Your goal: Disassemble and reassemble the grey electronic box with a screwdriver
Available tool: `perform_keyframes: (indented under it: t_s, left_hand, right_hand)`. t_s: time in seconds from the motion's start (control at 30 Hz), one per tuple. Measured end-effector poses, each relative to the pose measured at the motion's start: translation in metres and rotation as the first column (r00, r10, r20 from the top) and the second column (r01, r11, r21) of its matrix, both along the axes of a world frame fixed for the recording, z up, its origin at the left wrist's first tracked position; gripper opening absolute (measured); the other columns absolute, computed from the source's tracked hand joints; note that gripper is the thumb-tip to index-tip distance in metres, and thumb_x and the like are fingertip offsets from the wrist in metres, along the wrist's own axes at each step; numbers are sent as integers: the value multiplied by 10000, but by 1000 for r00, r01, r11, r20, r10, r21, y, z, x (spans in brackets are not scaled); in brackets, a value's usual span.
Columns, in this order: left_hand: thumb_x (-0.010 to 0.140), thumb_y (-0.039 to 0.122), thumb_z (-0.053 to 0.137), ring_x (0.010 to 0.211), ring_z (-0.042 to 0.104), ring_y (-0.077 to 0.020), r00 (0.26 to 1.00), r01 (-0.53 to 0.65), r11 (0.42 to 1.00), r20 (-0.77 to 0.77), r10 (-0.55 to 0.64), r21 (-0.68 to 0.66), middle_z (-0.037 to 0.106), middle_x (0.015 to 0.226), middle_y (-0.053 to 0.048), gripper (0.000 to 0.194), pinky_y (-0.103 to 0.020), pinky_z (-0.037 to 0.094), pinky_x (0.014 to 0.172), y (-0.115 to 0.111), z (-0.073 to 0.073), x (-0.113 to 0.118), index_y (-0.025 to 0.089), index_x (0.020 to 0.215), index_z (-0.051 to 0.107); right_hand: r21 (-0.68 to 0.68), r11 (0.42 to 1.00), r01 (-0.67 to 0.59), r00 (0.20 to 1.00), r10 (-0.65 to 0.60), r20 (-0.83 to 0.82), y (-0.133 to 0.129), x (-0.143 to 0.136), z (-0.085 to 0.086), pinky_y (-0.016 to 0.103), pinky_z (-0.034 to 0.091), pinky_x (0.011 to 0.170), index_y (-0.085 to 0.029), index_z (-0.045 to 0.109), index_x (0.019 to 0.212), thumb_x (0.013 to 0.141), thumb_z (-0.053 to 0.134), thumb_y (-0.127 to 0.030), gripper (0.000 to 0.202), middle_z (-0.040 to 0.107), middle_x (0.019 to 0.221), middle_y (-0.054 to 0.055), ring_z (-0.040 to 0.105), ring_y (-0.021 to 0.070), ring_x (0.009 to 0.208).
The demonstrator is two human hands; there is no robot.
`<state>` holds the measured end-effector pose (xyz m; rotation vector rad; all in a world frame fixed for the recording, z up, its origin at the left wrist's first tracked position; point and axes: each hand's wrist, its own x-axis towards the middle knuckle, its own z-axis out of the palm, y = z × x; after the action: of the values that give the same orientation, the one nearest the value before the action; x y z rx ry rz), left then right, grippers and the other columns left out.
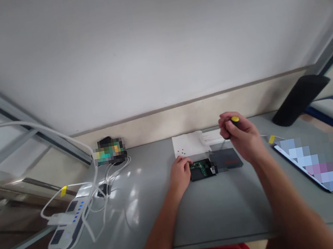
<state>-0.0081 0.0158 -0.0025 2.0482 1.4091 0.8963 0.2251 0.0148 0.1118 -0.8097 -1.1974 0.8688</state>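
My left hand [181, 172] rests at the left edge of a black device with a green circuit board [203, 168], its fingers closed against that edge. Raised above the table on the right, my right hand [237, 131] is wrapped round a screwdriver [235, 120] with a black and yellow handle; its thin shaft points down and left. A dark flat panel [227, 159] lies just right of the circuit board device. Behind them is a white sheet [187, 143] with several small dark screws [181, 152] on it.
A white power strip [70, 225] with looping white cables is on the left of the table. Behind it sits a partly blurred item [110, 152]. A lit screen [317, 166] lies at the right, and a black cylinder [300, 100] leans at the back right.
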Motion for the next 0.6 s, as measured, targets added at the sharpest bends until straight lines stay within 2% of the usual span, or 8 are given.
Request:
perform_keyframes:
  t_s: [0.03, 0.07, 0.13, 0.2, 0.27, 0.33, 0.43, 0.6]
  left_hand:
    - [955, 50, 439, 883, 632, -165, 1000, 3, 1000, 9, -3, -2, 640, 938, -40, 323, -290, 510, 888, 0, 0, 0, 196, 880, 717]
    - [953, 49, 437, 883, 634, -166, 1000, 4, 1000, 18, -4, -10, 640, 940, -41, 329, -293, 512, 892, 0, 1, 0, 195, 882, 722]
    - [961, 57, 420, 907, 641, -170, 999, 14, 999, 47, -12, -38, 646, 965, -46, 347, -304, 515, 917, 1, 4, -1, 199, 915, 734]
    - [995, 110, 408, 953, 646, -176, 995, 56, 995, 87, -49, -78, 653, 1027, -55, 347, -323, 516, 956, 0, 10, -6, 210, 1018, 739]
    - [1024, 245, 475, 1000, 643, -190, 986, 142, 982, 109, -129, -126, 645, 1113, -68, 288, -349, 519, 986, -2, 16, -14, 229, 1198, 703]
    - [930, 392, 684, 1078, 629, -224, 971, 237, 954, 84, -225, -181, 615, 1229, -84, 490, -386, 520, 1016, -5, 21, -23, 273, 1397, 595]
    - [743, 364, 875, 1330, 524, -301, 936, 349, 913, 40, -349, -213, 499, 1462, -108, 869, -456, 419, 1164, -6, 22, -33, 308, 1515, 482]
    - [713, 289, 902, 1368, 502, -327, 947, 318, 936, 9, -320, -151, 526, 1471, -127, 833, -489, 372, 1194, -3, 13, -31, 270, 1462, 539]
  right_hand:
    - [-56, 998, 16, 978, -4, 210, -7, 11, 1, 282, 501, 643, -283, 696, 1132, 938, 644, -435, 253, 639, 953, 28, 554, 128, 686]
    - [-132, 991, 1, 899, 57, 435, -14, 20, 0, 309, 536, 680, -277, 709, 1155, 922, 658, -445, 291, 676, 999, 49, 607, 161, 743]
    - [-188, 982, 9, 675, 132, 726, -26, 32, -11, 377, 577, 830, -300, 702, 1245, 885, 685, -442, 388, 698, 1203, 75, 683, 237, 953]
    - [-247, 968, 51, 424, 203, 882, -35, 39, -30, 440, 553, 970, -337, 642, 1365, 832, 723, -387, 541, 585, 1476, 67, 679, 300, 1148]
    - [-308, 944, 116, 249, 273, 929, -40, 44, -48, 494, 538, 1000, -348, 576, 1444, 798, 732, -315, 665, 489, 1585, 66, 687, 344, 1171]
    - [-319, 940, 120, 190, 294, 937, -42, 49, -59, 515, 517, 1028, -341, 546, 1475, 829, 667, -251, 663, 464, 1609, 56, 661, 355, 1231]
    - [-313, 945, 93, 195, 291, 937, -38, 56, -60, 487, 487, 1074, -326, 576, 1451, 853, 615, -220, 609, 525, 1567, 43, 616, 334, 1308]
    - [-345, 939, 5, 226, 335, 915, -30, 59, -46, 445, 466, 1090, -299, 650, 1376, 820, 649, -238, 559, 666, 1420, 40, 632, 310, 1280]
